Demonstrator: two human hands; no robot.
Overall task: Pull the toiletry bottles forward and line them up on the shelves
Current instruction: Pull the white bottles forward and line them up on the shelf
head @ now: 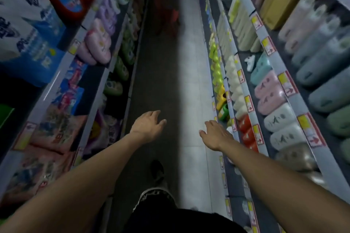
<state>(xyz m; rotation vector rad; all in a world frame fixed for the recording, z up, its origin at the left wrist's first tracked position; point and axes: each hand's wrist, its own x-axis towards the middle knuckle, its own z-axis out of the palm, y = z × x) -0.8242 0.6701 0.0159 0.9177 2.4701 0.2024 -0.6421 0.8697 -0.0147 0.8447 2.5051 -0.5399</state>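
Observation:
I look down a narrow shop aisle. Toiletry bottles fill the shelves on the right: white bottles (pixel 280 119), pink ones (pixel 269 91), red ones (pixel 246 132), cream bottles (pixel 234 85) and yellow-green ones (pixel 216 62). My right hand (pixel 216 134) reaches out low beside the lower shelf edge (pixel 233 125), fingers relaxed, holding nothing. My left hand (pixel 147 125) hangs over the aisle floor, fingers loosely curled and empty.
Left shelves (pixel 91 89) carry detergent bags (pixel 24 24), pink and purple refill bottles (pixel 98 43) and green bottles (pixel 121 66). The tiled floor (pixel 189 81) runs between. A red stool (pixel 168 15) stands far down the aisle. My leg and shoe (pixel 157 172) show below.

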